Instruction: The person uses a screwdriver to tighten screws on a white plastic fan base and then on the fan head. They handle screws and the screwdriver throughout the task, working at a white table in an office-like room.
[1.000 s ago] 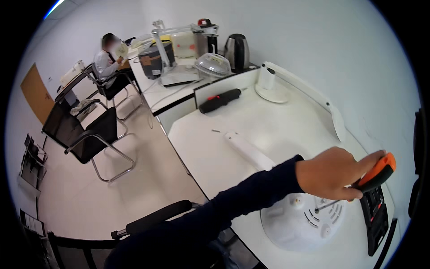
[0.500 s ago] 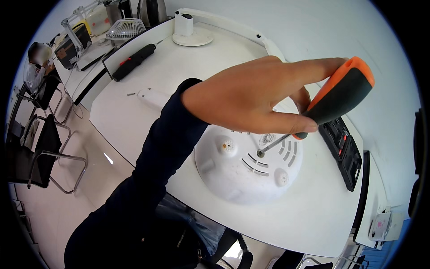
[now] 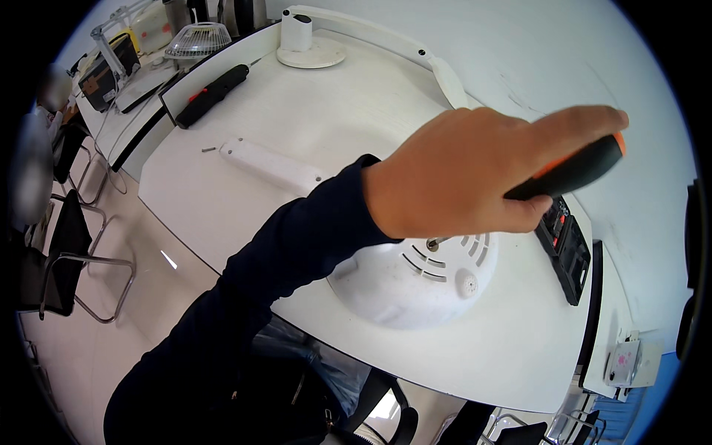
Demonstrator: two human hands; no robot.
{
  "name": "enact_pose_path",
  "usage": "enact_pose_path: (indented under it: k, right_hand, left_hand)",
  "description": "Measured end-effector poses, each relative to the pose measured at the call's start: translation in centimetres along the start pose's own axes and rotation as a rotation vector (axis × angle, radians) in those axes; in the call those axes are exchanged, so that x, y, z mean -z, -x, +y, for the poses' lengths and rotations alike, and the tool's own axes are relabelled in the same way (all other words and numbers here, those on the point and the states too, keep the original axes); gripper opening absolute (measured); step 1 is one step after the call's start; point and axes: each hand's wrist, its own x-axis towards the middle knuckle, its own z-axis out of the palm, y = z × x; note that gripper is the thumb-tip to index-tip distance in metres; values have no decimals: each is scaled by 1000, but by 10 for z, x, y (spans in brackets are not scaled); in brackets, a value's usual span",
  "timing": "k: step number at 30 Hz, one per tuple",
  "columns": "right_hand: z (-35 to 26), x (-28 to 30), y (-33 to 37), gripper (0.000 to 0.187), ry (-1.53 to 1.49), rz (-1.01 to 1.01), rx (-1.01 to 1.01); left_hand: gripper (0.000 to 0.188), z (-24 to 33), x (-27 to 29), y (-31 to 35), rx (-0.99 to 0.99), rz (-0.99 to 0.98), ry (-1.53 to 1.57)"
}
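My left hand (image 3: 456,178) reaches across from the lower left in a dark blue sleeve. Its fingers are wrapped round the black and orange handle of a screwdriver (image 3: 582,170), which tilts up to the right. The lower end of the shank shows at a recessed hole in a white round appliance base (image 3: 393,297) with vent slots and small round feet; most of the shank is behind my hand. A long white arm piece (image 3: 271,165) lies to the left, partly behind my sleeve. My right hand does not show.
At the back left lies a black power screwdriver (image 3: 213,95) with a red button. A small screw (image 3: 208,150) is near the arm piece. A white stand (image 3: 311,53) with a jointed arm stands behind. An open black tool case (image 3: 567,256) lies at the right.
My left hand has turned on the screwdriver handle, with a finger now stretched along its top. The hand sits slightly lower and covers more of the shank. The view has shifted a little.
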Motion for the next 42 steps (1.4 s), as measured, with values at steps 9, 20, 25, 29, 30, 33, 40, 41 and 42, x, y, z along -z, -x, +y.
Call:
enact_pose_path:
  k: [9,20,25,29,30,33,40,41,42]
  right_hand:
    - [5,26,23,38,155,9,27]
    - [-55,75,129,37,1127,-516,256]
    - [-218,6,227,46,907,-944,-238]
    - [-332,-78,274,50,711,-1048,437]
    - [-351,-102,280,58,707,-947,604]
    - [-389,-176,277,68,636,-672,1199]
    - [-421,-279,258,57,128,-529,1466]
    - [-420,-282,255,57,78,-541,1434]
    - [-418,-285,251,57,23,-552,1379]
  left_hand:
    - [69,-5,7,1,-73,-4,-76]
    - [72,-5,3,1,-103,-12,94]
    - [71,-10,7,-1,-131,-92,293]
    - [72,-14,14,0,-93,-151,316]
    - [73,-13,16,1,-75,-169,328]
    - [77,-9,22,0,-79,-187,320]
    - [71,7,22,-2,19,56,23]
    - [69,8,20,-2,20,67,-28]
    - [68,9,14,-4,0,116,-52]
